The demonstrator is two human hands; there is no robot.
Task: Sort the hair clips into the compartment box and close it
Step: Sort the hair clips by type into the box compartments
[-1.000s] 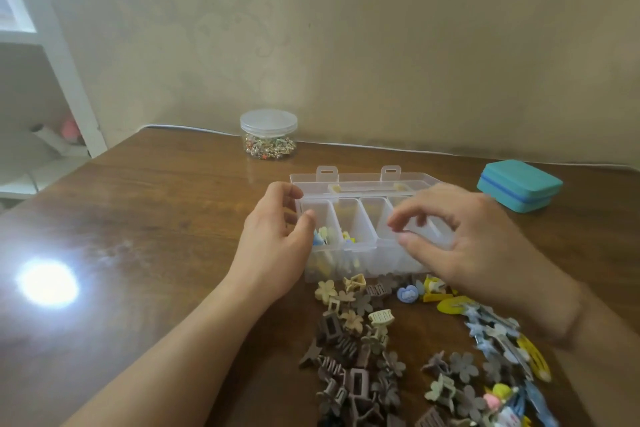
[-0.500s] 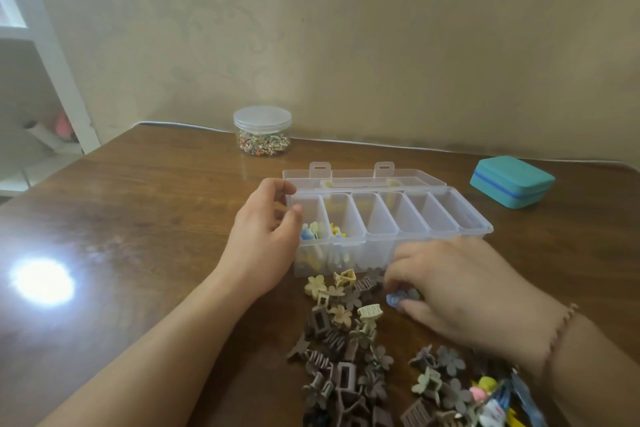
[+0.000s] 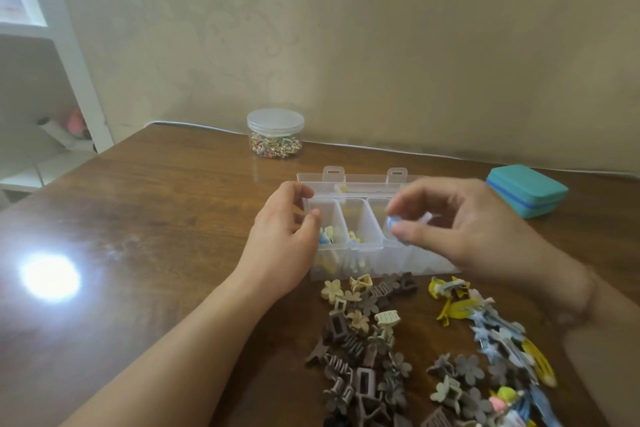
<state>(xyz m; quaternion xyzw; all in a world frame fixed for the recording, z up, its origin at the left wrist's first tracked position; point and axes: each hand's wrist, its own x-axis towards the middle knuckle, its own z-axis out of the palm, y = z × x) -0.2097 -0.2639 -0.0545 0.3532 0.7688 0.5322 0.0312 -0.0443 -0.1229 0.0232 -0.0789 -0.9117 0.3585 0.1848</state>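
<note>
Pinching a small blue clip (image 3: 394, 220) between thumb and forefinger, the right hand (image 3: 467, 229) hovers over the middle of the compartment box (image 3: 360, 246). Left hand (image 3: 284, 243) curls around the box's left end wall, bracing it. Clip looks light, hard plastic, likely slippery and easy to fumble; a fingertip pinch across its body seems best. Its orientation is too small to tell. Box is thin clear plastic, light, likely to slide unless braced; long axis runs left-right, lid (image 3: 360, 180) hinged back toward the wall. Loose hair clips (image 3: 363, 329) lie heaped just in front.

Beige wall (image 3: 381, 45), white shelf (image 3: 69, 55), wooden table (image 3: 156, 218)
</note>
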